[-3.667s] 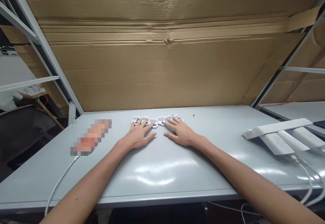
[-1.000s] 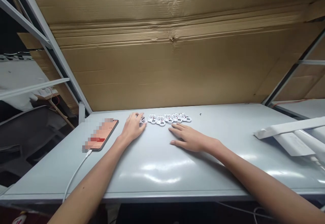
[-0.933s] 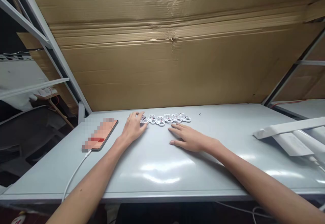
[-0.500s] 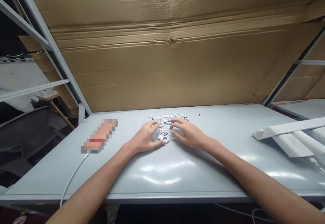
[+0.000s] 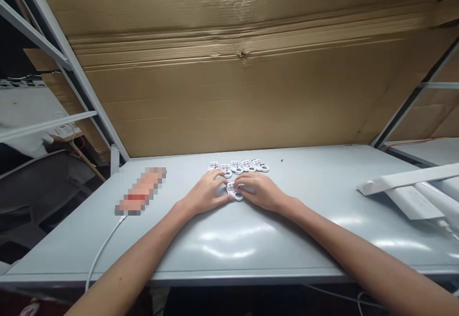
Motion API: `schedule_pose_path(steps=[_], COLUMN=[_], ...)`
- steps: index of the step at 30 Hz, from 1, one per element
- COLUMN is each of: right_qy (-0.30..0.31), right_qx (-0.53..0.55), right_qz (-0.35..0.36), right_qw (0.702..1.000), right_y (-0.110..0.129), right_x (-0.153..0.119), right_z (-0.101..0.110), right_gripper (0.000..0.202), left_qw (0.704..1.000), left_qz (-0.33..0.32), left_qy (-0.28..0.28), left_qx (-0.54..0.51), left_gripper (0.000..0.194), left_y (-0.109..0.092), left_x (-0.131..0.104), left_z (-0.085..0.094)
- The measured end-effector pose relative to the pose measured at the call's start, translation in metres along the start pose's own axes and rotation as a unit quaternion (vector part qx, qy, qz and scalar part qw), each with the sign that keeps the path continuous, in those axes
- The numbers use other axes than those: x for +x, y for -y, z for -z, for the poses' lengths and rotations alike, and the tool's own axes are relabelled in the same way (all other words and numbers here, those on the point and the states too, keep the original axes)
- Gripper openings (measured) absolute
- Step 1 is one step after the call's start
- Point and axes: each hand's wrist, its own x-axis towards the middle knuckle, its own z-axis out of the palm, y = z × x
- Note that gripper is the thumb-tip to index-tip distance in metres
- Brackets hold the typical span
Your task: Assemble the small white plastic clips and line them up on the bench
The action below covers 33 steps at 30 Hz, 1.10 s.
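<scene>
A small white plastic part with a round hole and dark marks (image 5: 238, 195) lies flat on the grey table, partly hidden by fingers. My left hand (image 5: 206, 191) curves around its left side, thumb at the near edge and fingertips at the far left. My right hand (image 5: 260, 190) is bent over its right side, with the fingertips on its upper face. Just beyond my fingers, several like parts stand in a row, among them one part at the right end (image 5: 260, 166) and one at the left end (image 5: 213, 165), partly covered by my left fingers.
A blurred-out orange, flat object (image 5: 141, 191) with a white cable (image 5: 103, 249) lies on the left of the table (image 5: 222, 258). White wrapped pieces (image 5: 412, 196) rest at the right. A cardboard wall (image 5: 229, 101) and metal frame posts (image 5: 82, 81) enclose the back.
My right hand has come down and left onto the near white part, its fingers closing on it. That part has shifted slightly right. My left hand stays almost still.
</scene>
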Motion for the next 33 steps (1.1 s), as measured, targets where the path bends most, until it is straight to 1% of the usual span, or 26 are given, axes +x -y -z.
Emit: schedule_pose_path(steps=[4,8,13,17,20,23,25,27,30,33], right_qy=[-0.006,0.008,0.021,0.024,-0.006,-0.069,-0.102,-0.117,-0.12,-0.12], right_qx=[-0.004,-0.014,-0.014,0.0,0.038,0.123,0.208,0.311,0.457,0.553], right_qz=[-0.036,-0.026,-0.04,-0.024,-0.026,-0.09,-0.146,-0.204,-0.299,-0.382], right_qw=[0.999,1.0,0.999,0.999,0.999,0.986,0.962,0.921,0.829,0.73], right_y=[-0.002,-0.002,-0.002,-0.002,-0.001,0.002,0.002,0.001,-0.002,-0.005], right_x=[-0.001,-0.001,-0.001,-0.001,0.0,0.003,0.006,0.008,0.01,0.01], right_z=[0.002,0.005,0.006,0.004,0.005,0.009,0.013,0.016,0.018,0.017], right_gripper=[0.013,0.013,0.017,0.02,0.02,0.017,0.018,0.02,0.022,0.015], left_qw=[1.0,1.0,1.0,1.0,1.0,1.0,1.0,1.0,0.999,0.999], left_qz=[-0.01,-0.019,-0.016,-0.012,-0.014,-0.017,-0.019,-0.023,-0.023,-0.016], left_qy=[0.002,0.001,0.005,0.01,0.013,0.014,0.015,0.014,0.013,0.014], left_qx=[-0.001,0.002,0.016,0.016,0.006,-0.002,0.002,0.01,0.022,0.029], left_gripper=[0.031,0.033,0.039,0.035,0.032,0.031,0.03,0.03,0.029,0.029], left_y=[0.002,0.002,0.001,0.0,-0.001,-0.002,-0.003,-0.003,-0.003,-0.003], left_x=[0.0,0.0,0.001,0.001,0.002,0.002,0.002,0.002,0.003,0.003], left_z=[0.0,0.0,-0.002,-0.003,-0.001,0.002,0.004,0.006,0.006,0.006])
